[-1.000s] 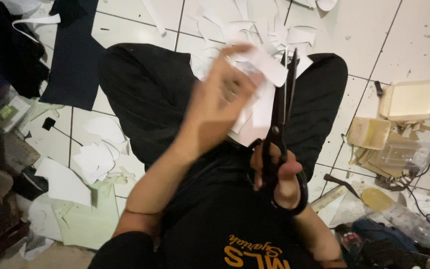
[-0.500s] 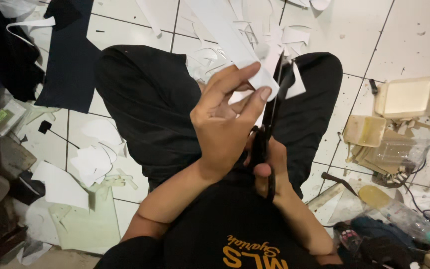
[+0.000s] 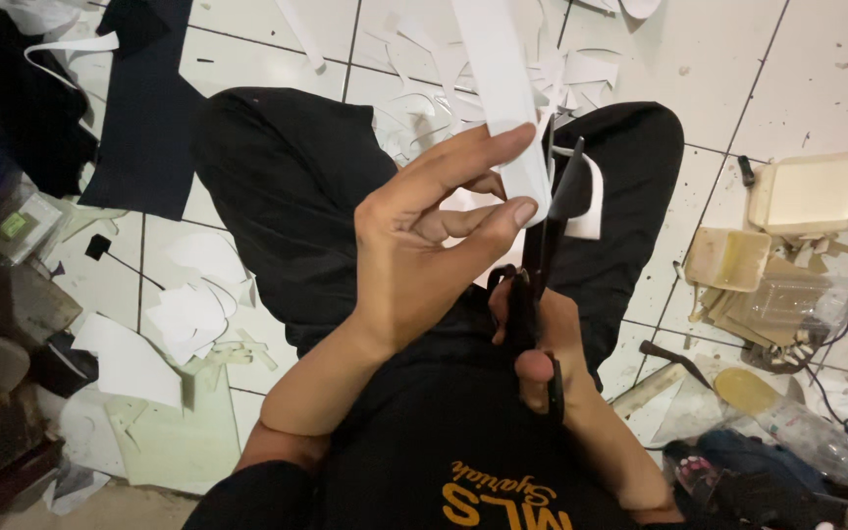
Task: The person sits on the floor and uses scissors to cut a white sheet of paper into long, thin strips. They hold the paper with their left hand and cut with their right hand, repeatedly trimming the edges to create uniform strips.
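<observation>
A long white strip point(image 3: 503, 88) is held up over the lap, pinched at its lower end by the left hand point(image 3: 424, 245); half a second ago only a short piece showed there, and the view was blurred before that. Black scissors point(image 3: 547, 245) are gripped by the right hand point(image 3: 542, 344), blades now set against the strip's edge, so cutting is judged under way. White offcuts point(image 3: 184, 319) are scattered on the tiled floor point(image 3: 718, 79).

The left hand point(image 3: 424, 255) pinches a long white paper strip point(image 3: 503, 88) between thumb and fingers. Just right of it, the right hand point(image 3: 537, 344) grips black scissors point(image 3: 547, 236), blades against the strip's lower end. Paper scraps point(image 3: 188, 314) litter the tiled floor point(image 3: 718, 69) to the left.
</observation>
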